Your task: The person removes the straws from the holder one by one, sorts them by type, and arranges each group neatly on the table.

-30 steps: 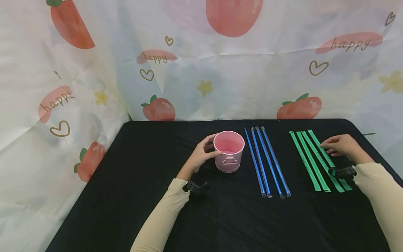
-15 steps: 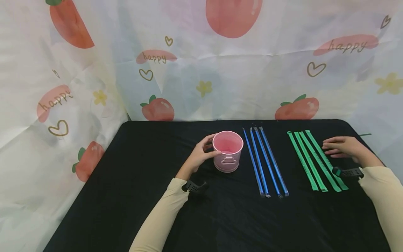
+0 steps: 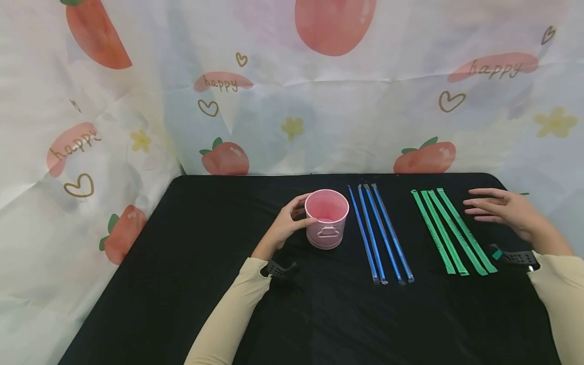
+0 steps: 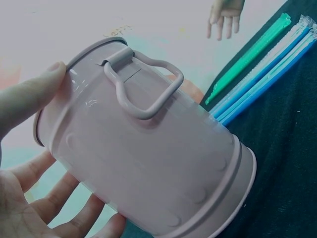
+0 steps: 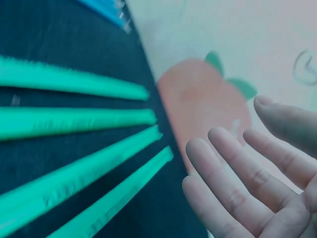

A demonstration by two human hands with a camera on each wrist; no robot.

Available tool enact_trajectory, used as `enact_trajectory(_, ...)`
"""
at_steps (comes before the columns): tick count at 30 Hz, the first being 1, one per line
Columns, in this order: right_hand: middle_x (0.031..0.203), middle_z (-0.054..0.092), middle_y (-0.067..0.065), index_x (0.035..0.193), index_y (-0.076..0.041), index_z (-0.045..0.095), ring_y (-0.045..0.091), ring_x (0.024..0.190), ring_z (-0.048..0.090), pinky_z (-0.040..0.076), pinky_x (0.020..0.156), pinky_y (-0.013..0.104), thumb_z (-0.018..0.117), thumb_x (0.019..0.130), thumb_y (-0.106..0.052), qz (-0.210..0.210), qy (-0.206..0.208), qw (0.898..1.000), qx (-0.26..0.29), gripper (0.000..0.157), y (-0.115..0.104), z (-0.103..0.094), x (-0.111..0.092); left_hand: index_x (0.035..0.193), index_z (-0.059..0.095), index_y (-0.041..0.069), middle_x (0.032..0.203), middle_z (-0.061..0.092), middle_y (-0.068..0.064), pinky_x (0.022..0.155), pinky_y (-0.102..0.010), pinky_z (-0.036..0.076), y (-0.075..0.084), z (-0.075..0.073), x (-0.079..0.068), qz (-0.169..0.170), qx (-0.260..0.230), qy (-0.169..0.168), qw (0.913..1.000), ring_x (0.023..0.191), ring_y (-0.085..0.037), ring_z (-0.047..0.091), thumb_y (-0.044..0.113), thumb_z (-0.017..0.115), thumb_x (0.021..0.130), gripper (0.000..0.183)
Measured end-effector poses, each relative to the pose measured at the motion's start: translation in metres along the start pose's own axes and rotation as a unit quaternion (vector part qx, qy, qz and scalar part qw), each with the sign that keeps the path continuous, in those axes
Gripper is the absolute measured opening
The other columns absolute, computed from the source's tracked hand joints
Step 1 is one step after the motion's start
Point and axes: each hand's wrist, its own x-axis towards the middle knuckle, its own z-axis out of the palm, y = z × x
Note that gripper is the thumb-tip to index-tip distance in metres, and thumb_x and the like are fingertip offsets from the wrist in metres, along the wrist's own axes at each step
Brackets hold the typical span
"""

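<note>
A small pink metal bucket [image 3: 336, 237] with a looped side handle stands upright on the black-covered table. My left hand [image 3: 283, 224] holds its left side; in the left wrist view the thumb lies at the rim and the other fingers go round the wall. Over at the table's right edge, my right hand [image 3: 517, 213] hovers with fingers extended and apart, holding nothing. Nearest to it lie several green wrapped straws [image 3: 458, 233] in a row. In the right wrist view their printed wrappers [image 5: 74, 121] sit beside the spread fingers, not touching them.
Between the bucket and the green straws lie several blue straws [image 3: 392, 233] in clear wrappers, side by side. The black cloth [image 3: 219, 218] covers the table. A printed curtain [image 3: 347, 111] hangs behind and at the left.
My right hand has drawn away from the rightmost green straw, moving right, and its fingers have spread. The left hand stays on the bucket. The view has shifted slightly.
</note>
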Motion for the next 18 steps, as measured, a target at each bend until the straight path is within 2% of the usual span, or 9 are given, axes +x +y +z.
enact_trajectory(3,0.106,0.069,-0.014,0.121,-0.029,0.053,0.002,0.093,0.068,0.055,0.074,0.017,0.039,0.098,0.004,-0.033,-0.008,0.999,0.012,0.042,-0.012,0.009,-0.002,0.142,0.038,0.015,0.143,0.043,-0.013,0.102,-0.048,0.044,-0.001,-0.001,0.000,0.002,0.002,0.000,1.0000,0.132,-0.034,0.040,0.015,0.069,0.084,0.066)
enact_trajectory(10,0.108,0.068,-0.013,0.125,-0.023,0.053,0.004,0.094,0.068,0.054,0.075,0.017,0.040,0.095,0.008,-0.086,0.006,0.996,-0.034,0.044,-0.041,0.035,-0.006,0.142,0.039,0.014,0.142,0.043,-0.013,0.103,-0.049,0.043,-0.002,0.000,0.000,0.003,0.000,-0.003,1.0000,0.132,-0.034,0.041,0.017,0.070,0.084,0.066)
enact_trajectory(18,0.109,0.069,-0.008,0.127,-0.014,0.052,0.005,0.092,0.068,0.054,0.075,0.017,0.044,0.092,0.012,-0.135,0.038,0.990,0.001,0.044,-0.065,0.069,-0.002,0.141,0.039,0.014,0.142,0.044,-0.014,0.103,-0.049,0.042,-0.001,-0.002,0.000,0.002,0.003,-0.002,1.0000,0.132,-0.034,0.041,0.015,0.070,0.083,0.066)
